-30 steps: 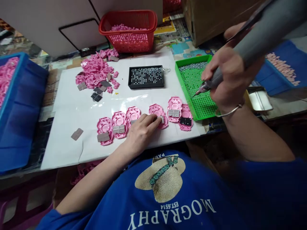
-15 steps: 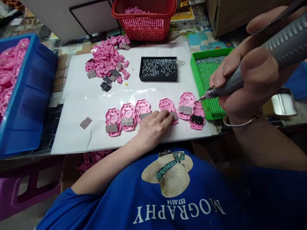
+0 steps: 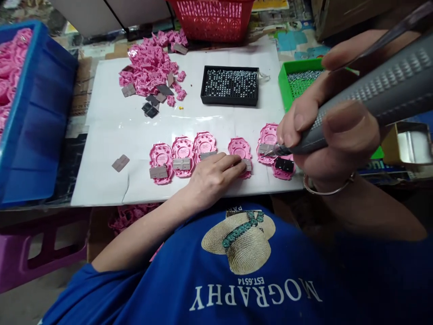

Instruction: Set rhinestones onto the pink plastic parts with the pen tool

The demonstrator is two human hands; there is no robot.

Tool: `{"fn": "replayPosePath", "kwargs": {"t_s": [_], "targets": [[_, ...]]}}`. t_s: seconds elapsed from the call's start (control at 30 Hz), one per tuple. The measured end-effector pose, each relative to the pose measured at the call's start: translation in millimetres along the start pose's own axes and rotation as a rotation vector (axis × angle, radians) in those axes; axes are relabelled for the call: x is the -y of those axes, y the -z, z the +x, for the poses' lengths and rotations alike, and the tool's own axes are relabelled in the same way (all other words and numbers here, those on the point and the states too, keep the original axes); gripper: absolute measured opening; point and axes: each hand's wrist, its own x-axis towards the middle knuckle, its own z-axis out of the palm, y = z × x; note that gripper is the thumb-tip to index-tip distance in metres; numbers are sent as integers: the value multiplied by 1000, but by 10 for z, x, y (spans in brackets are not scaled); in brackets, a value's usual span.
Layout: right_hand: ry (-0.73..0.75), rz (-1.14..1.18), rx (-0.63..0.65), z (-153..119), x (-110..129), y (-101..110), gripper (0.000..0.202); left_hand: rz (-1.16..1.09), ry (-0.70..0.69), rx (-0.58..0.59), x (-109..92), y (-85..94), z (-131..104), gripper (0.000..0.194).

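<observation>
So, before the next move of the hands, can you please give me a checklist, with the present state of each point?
1. Right hand grips the grey driver: ok.
2. Driver tip touches the grey plate under it: cannot tell.
3. Left hand has fingers at the fourth pink case from the left: ok.
4. Black plate lies on the rightmost pink case: ok.
5. Small metal pieces available in the black tray: ok.
6. No loose plate at far left: not ok, one grey-brown plate lies there.
</observation>
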Motion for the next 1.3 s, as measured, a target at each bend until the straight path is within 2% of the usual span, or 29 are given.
{"fn": "replayPosePath", "kwargs": {"t_s": [0.1, 0.17, 0.43, 0.6, 0.67, 0.83, 1.07, 1.17, 1.3], "targets": [[149, 42, -92, -11, -87, -55, 29, 34, 34, 22, -40, -12, 7, 18], [186, 45, -101, -6, -148, -85, 29, 52, 49, 29, -50, -26, 15, 17], [174, 60, -68, 4, -203, -116, 31, 17, 82, 23, -59, -57, 22, 14], [139, -7, -69, -17, -269, -112, 35, -17, 101, 23, -73, -50, 18, 15], [145, -14, -74, -22, -269, -102, 33, -29, 107, 29, -76, -48, 15, 16], [151, 21, 6, -29, -243, -85, 25, -48, 121, 55, -84, -44, 11, 19], [255, 71, -56, 11, -434, -128, 30, -55, 130, 16, -110, -25, 22, 19], [228, 62, -60, 10, -435, -143, 32, -61, 176, -8, -127, 12, 43, 20], [225, 183, -15, -10, -342, -191, 28, -187, 264, -28, -126, 23, 81, 23]]}}
